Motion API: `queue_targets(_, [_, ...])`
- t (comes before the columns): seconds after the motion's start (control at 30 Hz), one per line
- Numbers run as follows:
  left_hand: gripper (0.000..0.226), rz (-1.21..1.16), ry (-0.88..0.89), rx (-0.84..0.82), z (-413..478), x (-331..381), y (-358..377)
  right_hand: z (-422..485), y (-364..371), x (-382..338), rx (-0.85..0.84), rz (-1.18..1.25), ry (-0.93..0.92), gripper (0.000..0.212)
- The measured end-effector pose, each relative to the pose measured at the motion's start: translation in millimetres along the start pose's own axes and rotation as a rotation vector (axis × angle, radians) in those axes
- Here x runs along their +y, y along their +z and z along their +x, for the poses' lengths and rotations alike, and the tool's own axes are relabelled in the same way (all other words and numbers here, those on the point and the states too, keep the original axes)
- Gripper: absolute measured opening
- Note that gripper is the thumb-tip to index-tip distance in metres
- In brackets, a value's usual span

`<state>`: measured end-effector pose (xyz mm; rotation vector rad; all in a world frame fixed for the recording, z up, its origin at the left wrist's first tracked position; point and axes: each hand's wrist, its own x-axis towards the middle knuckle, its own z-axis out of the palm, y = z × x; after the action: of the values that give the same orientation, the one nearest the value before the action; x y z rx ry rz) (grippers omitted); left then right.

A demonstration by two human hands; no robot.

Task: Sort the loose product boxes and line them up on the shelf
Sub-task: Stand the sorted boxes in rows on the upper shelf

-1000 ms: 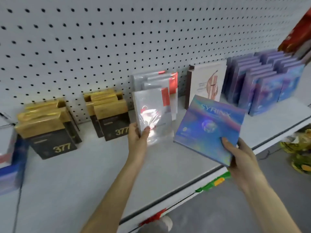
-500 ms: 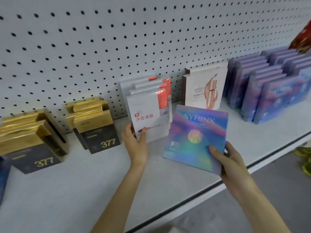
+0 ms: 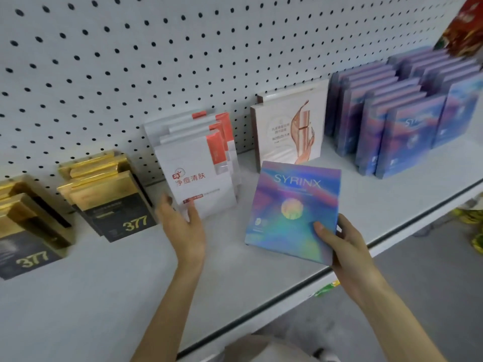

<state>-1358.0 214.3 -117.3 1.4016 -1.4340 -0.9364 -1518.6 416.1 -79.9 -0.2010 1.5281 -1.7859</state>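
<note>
My right hand (image 3: 342, 246) grips a holographic SYRINX box (image 3: 292, 210) by its lower right corner, tilted above the white shelf (image 3: 104, 283). My left hand (image 3: 183, 226) hovers open just in front of the front white-and-red box (image 3: 198, 178), which stands at the head of its row; the thumb is at the box's lower edge. Rows of matching purple SYRINX boxes (image 3: 402, 113) stand upright at the right. A cream box with a copper figure (image 3: 290, 129) stands behind the held box.
Gold-and-black boxes marked 377 stand in one row (image 3: 109, 197) and another at the far left (image 3: 23, 228). A white pegboard (image 3: 156, 61) backs the shelf. A red package (image 3: 465, 30) sits top right. Grey floor lies below the shelf's front edge.
My left hand set the white-and-red box upright at the front of its row, then let go and opened. My right hand turned the SYRINX box more upright and brought it closer.
</note>
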Motion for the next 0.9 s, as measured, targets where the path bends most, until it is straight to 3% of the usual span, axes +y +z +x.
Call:
queue_targets(0.1, [0.060, 0.075, 0.072, 0.109, -30, 12, 8, 4, -27, -12, -0.057, -0.008, -0.016, 0.024])
queue_targets(0.2, [0.040, 0.078, 0.193, 0.142, -76, 27, 31, 10, -67, -26, -0.064, -0.044, -0.057, 0.028])
queue_targets(0.3, [0.015, -0.055, 0.002, -0.090, -137, 49, 79, 10, -123, -40, -0.037, -0.072, -0.085, 0.032])
queue_targets(0.43, [0.005, -0.198, -0.136, -0.554, -212, 84, 147, 6, -202, -68, 0.008, -0.061, -0.135, 0.052])
queue_targets(0.53, [0.032, -0.135, -0.045, -0.745, -252, 104, 184, 8, -259, -83, 0.070, -0.030, -0.158, 0.039])
queue_targets(0.73, [0.044, -0.130, -0.004, -0.731, -304, 124, 233, 26, -333, -98, 0.114, -0.167, -0.217, 0.040])
queue_targets(0.8, [0.041, -0.146, -0.017, -0.700, -313, 133, 248, 40, -350, -106, 0.113, -0.221, -0.214, 0.046])
queue_targets(0.9, [0.027, -0.147, -0.028, -0.664, -317, 147, 278, 71, -373, -124, 0.119, -0.254, -0.236, 0.034])
